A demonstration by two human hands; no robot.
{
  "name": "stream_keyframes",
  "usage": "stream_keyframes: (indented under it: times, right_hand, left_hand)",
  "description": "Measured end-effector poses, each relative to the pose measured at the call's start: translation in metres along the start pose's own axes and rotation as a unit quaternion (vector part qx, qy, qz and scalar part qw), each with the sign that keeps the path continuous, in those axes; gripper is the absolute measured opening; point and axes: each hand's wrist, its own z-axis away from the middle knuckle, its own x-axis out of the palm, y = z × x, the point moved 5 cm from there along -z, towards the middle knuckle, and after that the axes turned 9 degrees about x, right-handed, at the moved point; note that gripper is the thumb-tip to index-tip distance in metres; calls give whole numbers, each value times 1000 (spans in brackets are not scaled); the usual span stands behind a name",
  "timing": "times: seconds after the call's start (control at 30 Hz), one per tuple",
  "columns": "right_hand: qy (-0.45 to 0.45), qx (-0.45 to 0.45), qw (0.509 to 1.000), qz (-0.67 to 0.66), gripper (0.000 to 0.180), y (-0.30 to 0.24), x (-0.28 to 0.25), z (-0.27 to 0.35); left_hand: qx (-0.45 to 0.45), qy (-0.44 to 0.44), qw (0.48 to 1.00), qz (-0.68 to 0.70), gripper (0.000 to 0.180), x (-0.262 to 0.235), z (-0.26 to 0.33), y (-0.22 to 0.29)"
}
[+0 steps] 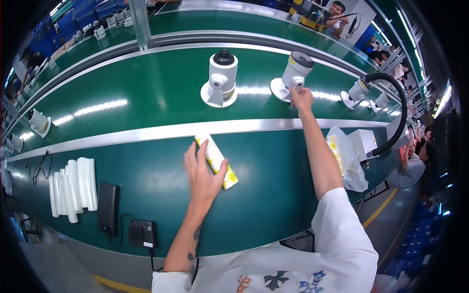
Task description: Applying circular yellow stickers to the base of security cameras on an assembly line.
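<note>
While the left hand [201, 171] spreads over the centre of the frame, fingers parted rather than clenched, a white roll with yellow markings [213, 157] lies slantwise on the green worktop [264, 195] beneath it. The roll's upper end reaches past the index fingertip; the thumb meets its right edge, and its lower end shows right of and below the thumb. At upper right of centre, the right hand [302, 99] has its fingers closed on the lower neck of a white camera [296, 71], tilted on its round base. A second camera [222, 78] stands upright at upper centre, untouched. White tubes [73, 188] lie side by side at lower left.
</note>
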Motion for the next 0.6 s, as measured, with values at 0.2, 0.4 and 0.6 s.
stream_keyframes:
  times: [0.2, 0.4, 0.6]
  right_hand:
    - [63, -204, 973, 83, 35, -30, -9, 38]
    - [-122, -194, 972, -41, 43, -17, -57, 188]
    - [-301, -453, 831, 117, 52, 26, -92, 307]
  left_hand:
    - [-41, -2, 991, 130, 78, -2, 4, -3]
    - [-193, 95, 747, 629, 78, -24, -1, -9]
    - [-206, 61, 587, 781, 61, -21, -9, -15]
